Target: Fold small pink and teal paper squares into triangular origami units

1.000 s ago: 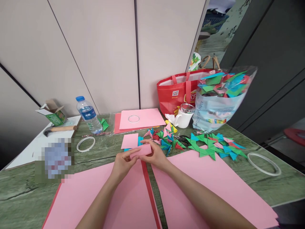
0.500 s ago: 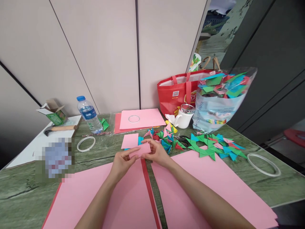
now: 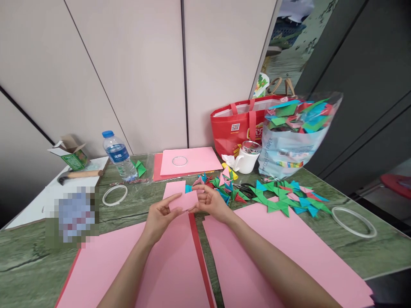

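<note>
A small piece of pink paper (image 3: 183, 201) is held in the air between both hands, above the table's middle. My left hand (image 3: 162, 216) pinches its left side with thumb and fingers. At its right edge my right hand (image 3: 212, 203) has its fingers closed on the paper. Just behind lies a pink paper square (image 3: 175, 188), partly covered by the held piece. Large pink sheets (image 3: 160, 256) lie under my left forearm, with a red strip along their edge. Another stack of pink sheets (image 3: 282, 244) lies under my right forearm.
Folded paper pieces (image 3: 221, 184) and a green folded-paper ring (image 3: 276, 196) lie behind my right hand, near black scissors (image 3: 245, 189). A white mug (image 3: 247, 158), a red bag (image 3: 233, 128) and a filled plastic bag (image 3: 289, 145) stand behind. Left are a bottle (image 3: 118, 156) and a hammer (image 3: 80, 174).
The held pink paper has turned so that more of its face shows, and it has shifted slightly left. Both hands still hold it. The whole view has moved a little.
</note>
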`<act>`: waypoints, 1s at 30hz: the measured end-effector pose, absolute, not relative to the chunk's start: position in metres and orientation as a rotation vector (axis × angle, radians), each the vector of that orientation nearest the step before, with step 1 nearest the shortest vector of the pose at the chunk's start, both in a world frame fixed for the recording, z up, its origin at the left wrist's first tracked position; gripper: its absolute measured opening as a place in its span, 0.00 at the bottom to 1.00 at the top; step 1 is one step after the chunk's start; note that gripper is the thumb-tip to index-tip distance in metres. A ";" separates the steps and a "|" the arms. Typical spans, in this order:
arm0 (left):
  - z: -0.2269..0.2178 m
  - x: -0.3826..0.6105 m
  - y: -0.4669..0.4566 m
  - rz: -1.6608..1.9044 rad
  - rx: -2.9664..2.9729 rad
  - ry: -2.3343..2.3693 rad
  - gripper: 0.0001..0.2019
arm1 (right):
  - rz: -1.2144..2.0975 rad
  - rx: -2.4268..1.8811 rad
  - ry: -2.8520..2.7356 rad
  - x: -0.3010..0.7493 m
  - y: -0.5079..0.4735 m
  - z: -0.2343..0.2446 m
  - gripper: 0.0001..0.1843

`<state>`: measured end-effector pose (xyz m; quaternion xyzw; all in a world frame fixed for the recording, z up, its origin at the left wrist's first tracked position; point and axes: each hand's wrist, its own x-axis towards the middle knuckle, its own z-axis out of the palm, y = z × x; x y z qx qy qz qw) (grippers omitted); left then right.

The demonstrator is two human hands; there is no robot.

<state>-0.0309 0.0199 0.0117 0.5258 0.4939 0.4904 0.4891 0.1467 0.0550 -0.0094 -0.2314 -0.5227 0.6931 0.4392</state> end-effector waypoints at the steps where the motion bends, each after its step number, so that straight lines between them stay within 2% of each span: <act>1: 0.012 -0.031 0.020 1.196 1.265 1.185 0.24 | 1.711 -0.576 -1.301 0.146 0.055 -0.009 0.23; 6: 0.008 -0.032 0.021 1.210 1.307 1.240 0.26 | 1.584 -0.632 -1.351 0.146 0.061 -0.018 0.19; 10: 0.008 -0.036 0.024 1.306 1.290 1.244 0.33 | 1.310 -0.788 -1.326 0.149 0.071 -0.029 0.14; 14: 0.006 -0.034 0.025 1.365 1.299 1.228 0.36 | 1.288 -0.820 -1.278 0.146 0.068 -0.026 0.09; 22: -0.003 -0.026 0.024 1.201 1.255 1.231 0.36 | 1.321 -0.837 -1.401 0.138 0.058 -0.028 0.15; 30: -0.005 -0.029 0.027 1.246 0.925 1.158 0.27 | 1.024 -0.894 -1.490 0.140 0.055 -0.021 0.07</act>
